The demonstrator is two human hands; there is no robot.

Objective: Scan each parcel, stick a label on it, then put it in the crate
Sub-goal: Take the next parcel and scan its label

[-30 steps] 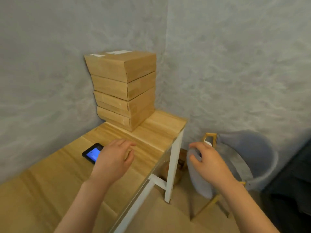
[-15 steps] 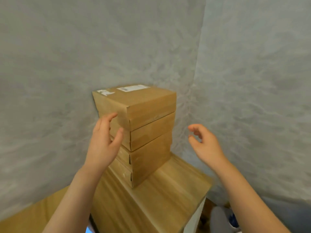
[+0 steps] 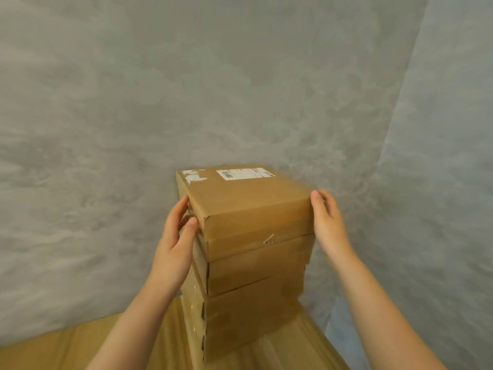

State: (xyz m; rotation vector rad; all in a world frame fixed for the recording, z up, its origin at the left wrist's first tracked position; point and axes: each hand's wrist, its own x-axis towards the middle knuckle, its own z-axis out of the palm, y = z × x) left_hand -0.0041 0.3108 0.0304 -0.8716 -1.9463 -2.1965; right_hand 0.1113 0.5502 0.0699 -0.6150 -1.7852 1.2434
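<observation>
Two hands flank top parcel [image 3: 248, 198] on stack of parcels [image 3: 253, 303], wooden table [image 3: 288, 345], room corner. Left hand [image 3: 176, 241] against left side face, thumb at near corner, fingers partly hidden; right hand [image 3: 326, 222] flat, fingers straight along right side face. Parcel dead ahead, between palms, equally near both. Long axis apparently runs away toward grey wall [image 3: 160, 102]. Printed label [image 3: 244, 174] at far edge of lid; torn white patch [image 3: 194, 176] at far-left corner. Crate, scanner out of view. Judgement: lift-off step, scan pending.

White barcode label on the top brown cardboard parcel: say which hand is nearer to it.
Right. The right hand presses the top brown cardboard parcel on the side nearer the white barcode label; the left hand grips the opposite side, farther away.
</observation>
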